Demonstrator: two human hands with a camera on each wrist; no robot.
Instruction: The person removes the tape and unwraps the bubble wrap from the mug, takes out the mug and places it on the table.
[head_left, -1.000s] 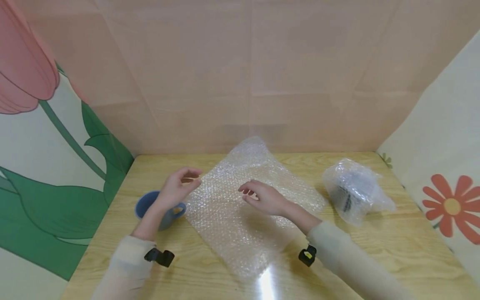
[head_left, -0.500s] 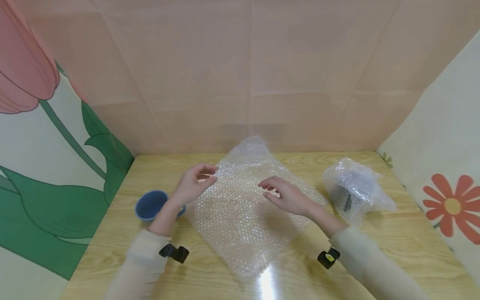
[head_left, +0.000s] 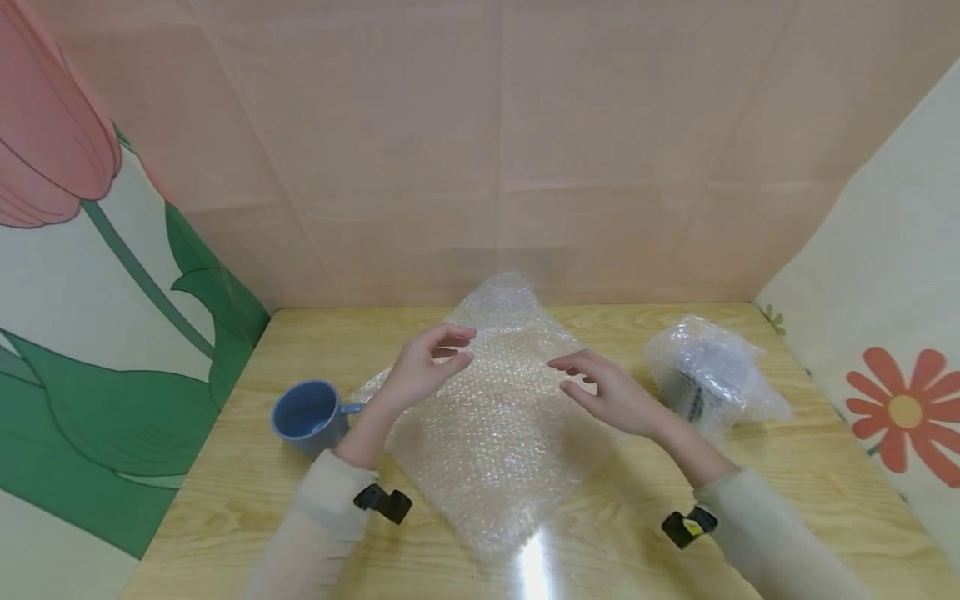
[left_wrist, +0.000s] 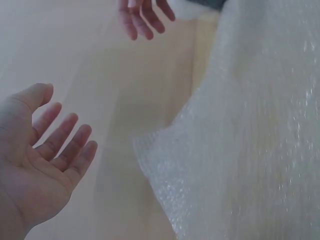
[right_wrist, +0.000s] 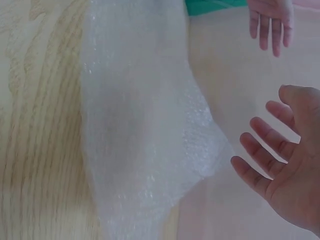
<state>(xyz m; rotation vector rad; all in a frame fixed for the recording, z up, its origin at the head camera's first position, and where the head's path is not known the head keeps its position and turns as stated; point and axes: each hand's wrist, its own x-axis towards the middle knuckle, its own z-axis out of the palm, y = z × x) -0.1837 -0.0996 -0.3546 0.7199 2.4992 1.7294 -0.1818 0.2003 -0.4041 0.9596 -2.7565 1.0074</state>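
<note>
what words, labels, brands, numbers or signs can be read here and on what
No readable text in any view.
Blue mug, bubble wrap sheet: no lettering visible.
Wrapped bundle: dark marks, too blurred to tell whether they are writing.
Yellow patch on the right-wrist camera: too small to tell.

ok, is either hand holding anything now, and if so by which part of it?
Nothing is held. The left hand and right hand are both empty; neither grips the bubble wrap sheet or blue mug.
</note>
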